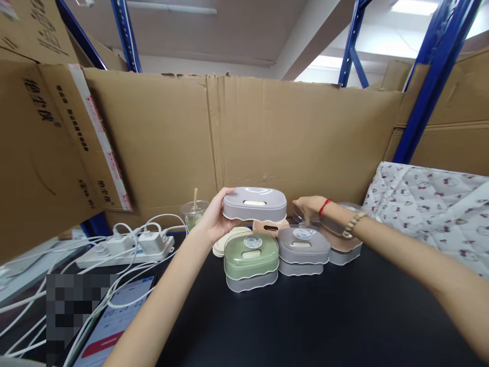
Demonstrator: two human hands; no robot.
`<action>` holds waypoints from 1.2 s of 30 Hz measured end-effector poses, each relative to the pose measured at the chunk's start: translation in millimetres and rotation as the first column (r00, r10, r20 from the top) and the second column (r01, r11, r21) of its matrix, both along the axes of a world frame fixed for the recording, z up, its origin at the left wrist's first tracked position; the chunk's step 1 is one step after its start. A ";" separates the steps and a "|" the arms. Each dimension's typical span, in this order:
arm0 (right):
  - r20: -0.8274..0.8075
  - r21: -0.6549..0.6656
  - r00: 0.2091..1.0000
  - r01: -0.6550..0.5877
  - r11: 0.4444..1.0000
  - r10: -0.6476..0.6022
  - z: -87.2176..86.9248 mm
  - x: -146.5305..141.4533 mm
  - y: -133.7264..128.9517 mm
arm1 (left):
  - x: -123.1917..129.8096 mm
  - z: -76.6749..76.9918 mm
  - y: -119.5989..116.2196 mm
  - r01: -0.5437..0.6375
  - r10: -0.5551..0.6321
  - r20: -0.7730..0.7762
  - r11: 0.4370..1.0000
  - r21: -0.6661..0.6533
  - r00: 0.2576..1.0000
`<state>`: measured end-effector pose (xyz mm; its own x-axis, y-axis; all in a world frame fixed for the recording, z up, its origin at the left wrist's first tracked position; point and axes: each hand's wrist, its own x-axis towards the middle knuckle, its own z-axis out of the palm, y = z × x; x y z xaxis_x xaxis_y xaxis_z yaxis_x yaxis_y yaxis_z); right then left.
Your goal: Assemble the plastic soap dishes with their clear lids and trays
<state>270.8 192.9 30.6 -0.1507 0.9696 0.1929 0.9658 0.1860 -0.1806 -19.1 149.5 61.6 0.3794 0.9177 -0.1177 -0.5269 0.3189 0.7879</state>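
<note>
My left hand (pixel 219 216) is closed round one end of a lilac-grey oval plastic box (pixel 254 206) with a cream slot piece in its front, held raised above the other boxes. At the back right, my right hand (pixel 309 205) points downward, its bent fingers on what looks like a clear plastic cover (pixel 314 219); its fingertips are partly hidden. Below the hands, a green box (pixel 251 260) with a clear lid and round sticker rests on a grey piece. Beside it stands a similar grey stack (pixel 303 252). A peach piece (pixel 270 227) shows behind them.
More stacked peach and grey pieces (pixel 344 247) stand under my right forearm. Cream lids (pixel 231 239) and a clear cup with a straw (pixel 194 211) are behind. A power strip (pixel 126 250), white cables and a phone (pixel 118 321) lie left. Cardboard (pixel 267 137) walls the back.
</note>
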 end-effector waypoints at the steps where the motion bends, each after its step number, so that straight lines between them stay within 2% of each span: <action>1: 0.021 -0.009 1.000 0.007 1.000 -0.006 12.0 -3.5 -5.3 | 1.5 -2.1 0.7 -0.031 0.031 -0.018 0.999 -0.007 0.999; 3: 0.070 -0.022 0.997 0.015 1.000 -0.013 38.0 -12.7 -19.5 | 5.9 -8.3 2.0 -0.069 0.067 -0.066 0.997 -0.025 0.996; 6: 0.076 0.041 0.997 -0.015 0.999 0.012 72.7 -33.6 -45.7 | 14.5 -19.9 1.2 0.013 -0.012 -0.106 1.000 0.010 0.994; 8: 0.033 0.048 0.998 -0.060 0.997 0.059 87.6 -52.0 -61.1 | 20.2 -25.4 -2.1 0.115 -0.108 -0.094 0.991 0.067 0.990; 10: -0.001 0.020 0.987 -0.158 0.987 0.158 94.1 -70.9 -71.4 | 24.7 -26.9 -7.2 0.171 -0.161 -0.093 0.979 0.111 0.983; 13: 0.020 -0.033 0.956 -0.293 0.955 0.294 91.2 -93.1 -77.7 | 28.8 -22.3 -16.6 0.151 -0.140 -0.087 0.979 0.137 0.986; 15: 0.014 -0.046 0.947 -0.320 0.946 0.321 85.2 -101.4 -78.7 | 29.9 -17.2 -22.4 0.140 -0.135 -0.048 0.981 0.134 0.990; 18: -0.082 -0.026 0.940 -0.333 0.943 0.330 76.6 -106.7 -79.8 | 29.4 -10.7 -28.3 0.118 -0.119 0.006 0.988 0.095 0.993; 22: -0.231 0.059 0.923 -0.303 0.951 0.308 69.4 -110.5 -81.8 | 26.9 -7.2 -31.2 0.038 -0.045 0.074 0.995 0.094 0.996; 26: -0.300 0.137 0.909 -0.258 0.956 0.288 66.9 -112.3 -83.5 | 26.7 -9.4 -30.5 -0.009 -0.004 0.119 0.994 0.111 0.993; 28: -0.291 0.106 0.907 -0.284 0.953 0.303 66.8 -110.0 -84.2 | 27.4 -10.8 -28.5 -0.010 -0.005 0.124 0.993 0.121 0.992; 31: -0.254 0.080 0.878 -0.400 0.913 0.406 65.9 -103.5 -83.9 | 27.4 -11.8 -23.8 -0.009 -0.002 0.121 0.996 0.094 0.993; 33: -0.269 0.137 0.854 -0.425 0.895 0.446 64.1 -99.8 -82.4 | 26.6 -11.5 -20.8 -0.009 0.001 0.139 0.998 0.058 0.990; 36: -0.342 0.201 0.828 -0.397 0.896 0.444 60.5 -98.3 -79.0 | 25.2 -10.5 -18.7 -0.007 0.001 0.167 0.999 0.038 0.986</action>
